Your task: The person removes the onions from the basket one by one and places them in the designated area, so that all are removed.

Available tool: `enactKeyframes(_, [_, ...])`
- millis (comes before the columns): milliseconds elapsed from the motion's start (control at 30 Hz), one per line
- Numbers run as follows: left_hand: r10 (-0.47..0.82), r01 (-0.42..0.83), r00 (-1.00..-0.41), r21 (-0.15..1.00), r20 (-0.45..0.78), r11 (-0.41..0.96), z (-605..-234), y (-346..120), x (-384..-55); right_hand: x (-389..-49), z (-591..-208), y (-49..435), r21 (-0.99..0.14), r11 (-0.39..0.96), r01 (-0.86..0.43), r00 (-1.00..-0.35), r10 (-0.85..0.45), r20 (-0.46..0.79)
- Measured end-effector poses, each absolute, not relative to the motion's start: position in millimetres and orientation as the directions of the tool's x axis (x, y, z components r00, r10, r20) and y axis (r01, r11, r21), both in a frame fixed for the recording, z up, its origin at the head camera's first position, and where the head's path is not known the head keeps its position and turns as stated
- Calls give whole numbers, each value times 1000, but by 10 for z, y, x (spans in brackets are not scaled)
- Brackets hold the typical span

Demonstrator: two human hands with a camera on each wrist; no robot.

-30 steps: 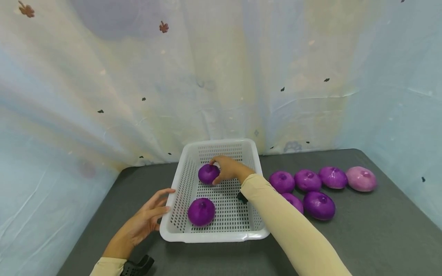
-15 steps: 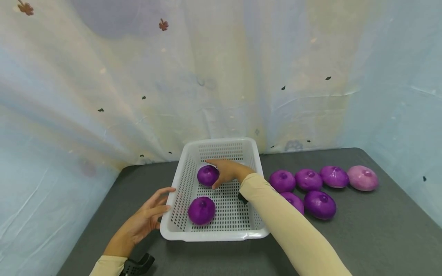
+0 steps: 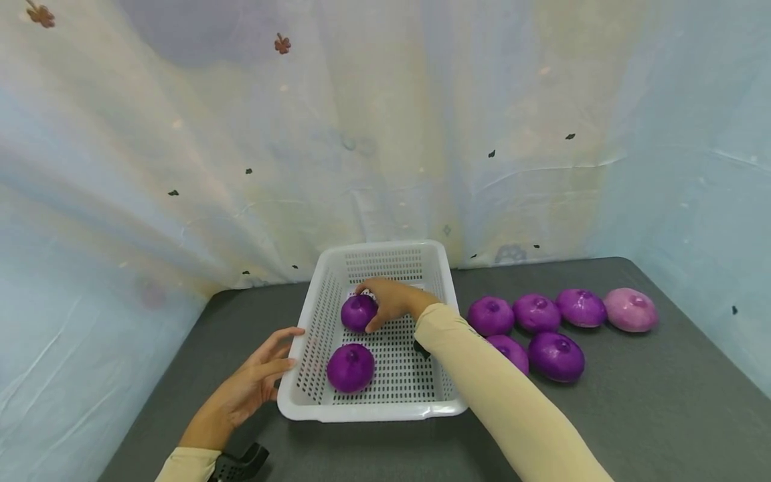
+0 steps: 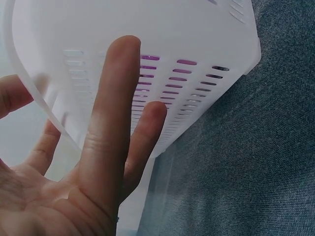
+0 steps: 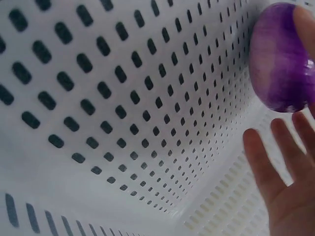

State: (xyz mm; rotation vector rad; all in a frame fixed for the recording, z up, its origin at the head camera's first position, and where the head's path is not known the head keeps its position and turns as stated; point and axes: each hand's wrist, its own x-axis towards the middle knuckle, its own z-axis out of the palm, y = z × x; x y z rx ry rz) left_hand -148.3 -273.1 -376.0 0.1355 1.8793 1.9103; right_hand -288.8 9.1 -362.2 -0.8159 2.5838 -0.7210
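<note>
A white perforated basket (image 3: pixel 376 413) stands on the grey table and holds two peeled purple onions. The nearer onion (image 3: pixel 351 368) sits low on the left. My right hand (image 3: pixel 391 299) reaches in from the right and pinches the farther onion (image 3: pixel 359 312) between thumb and index finger. In the right wrist view this onion (image 5: pixel 278 59) is beside the perforated basket wall, with the other fingers spread below it. My left hand (image 3: pixel 255 378) rests its fairly straight fingers at the basket's left rim. Its fingers (image 4: pixel 110 113) are spread along the outer wall in the left wrist view.
On the table right of the basket lie several purple onions (image 3: pixel 557 357), partly behind my right sleeve (image 3: pixel 500 388). A paler pink onion (image 3: pixel 631 310) ends the back row. A patterned curtain (image 3: pixel 385 134) hangs behind the grey table (image 3: pixel 662 415).
The farther onion has shifted slightly towards the nearer one, along with my right hand. The right index finger straightened, then curled over it again. My left hand and the basket stay nearly still.
</note>
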Motion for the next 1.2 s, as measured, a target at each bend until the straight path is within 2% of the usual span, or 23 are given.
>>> enactKeyframes(200, [391,-244,-890,969,-236,29,-3755,-2761,-1464,-2859,-3616,43,-602,666,-440,-745,-645,-169])
enactKeyframes(533, [373,-257,-894,966,-249,28,-3730,-2763,-1460,-2854,-3631,16,-568,657,-497,-718,-679,-157])
enactKeyframes(700, [367,-257,-895,966,-252,35,-3727,-2743,-1462,-2855,-3617,30,-581,654,-485,-720,-675,-159])
enactKeyframes(900, [399,-231,-889,972,-226,37,-3733,-2734,-1461,-2885,-3598,40,-633,613,-472,-749,-657,-78])
enactKeyframes(1200, [427,-241,-878,970,-216,-5,-3758,-2742,-1473,-2917,-3518,85,-654,560,-509,-753,-658,23])
